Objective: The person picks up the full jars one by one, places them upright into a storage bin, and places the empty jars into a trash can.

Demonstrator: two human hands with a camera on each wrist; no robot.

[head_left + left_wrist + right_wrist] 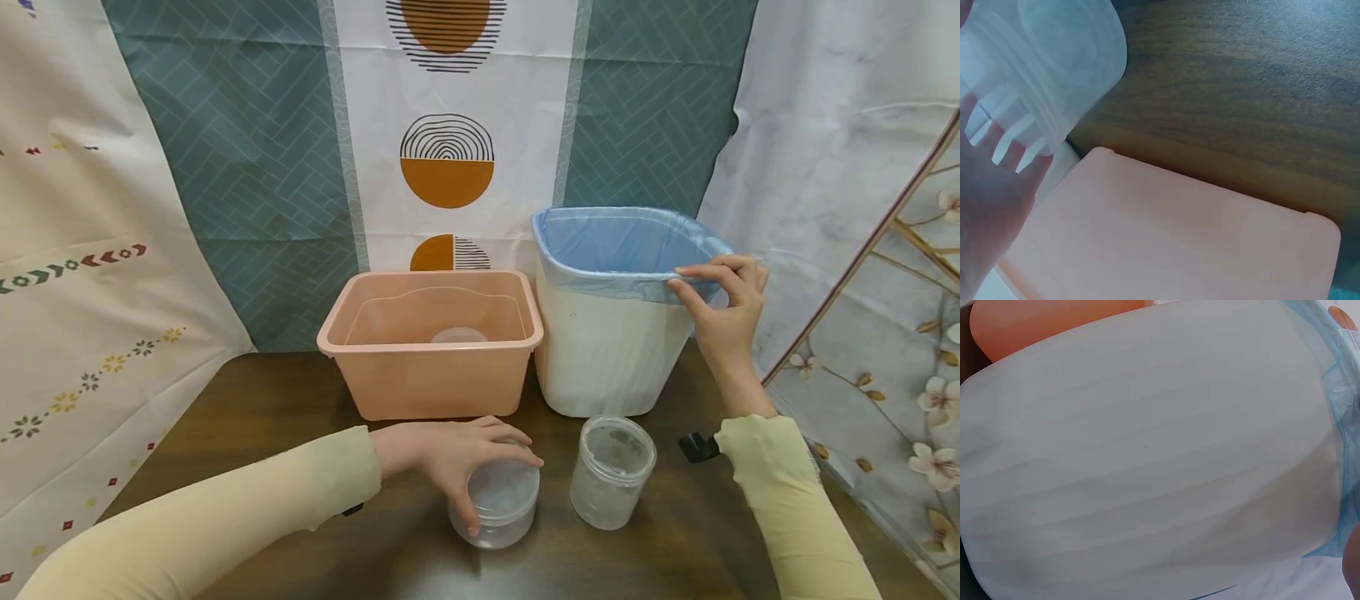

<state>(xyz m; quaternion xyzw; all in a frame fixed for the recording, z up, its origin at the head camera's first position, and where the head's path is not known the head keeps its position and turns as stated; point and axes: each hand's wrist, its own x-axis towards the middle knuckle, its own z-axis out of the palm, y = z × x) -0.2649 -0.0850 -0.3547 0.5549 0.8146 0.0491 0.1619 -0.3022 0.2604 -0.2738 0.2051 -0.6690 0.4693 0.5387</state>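
My left hand grips a clear plastic jar from above, fingers curled round its lid, on the brown table. The left wrist view shows the same jar against my fingers. A second clear jar stands just to the right, untouched. My right hand pinches the front right rim of the white bin, on its blue liner. The right wrist view is filled by the white bin and the blue liner.
A peach plastic tub sits behind the jars, left of the bin, with a clear lid inside; the tub shows close in the left wrist view. Patterned cloths hang behind and at both sides. A black object sits by my right sleeve.
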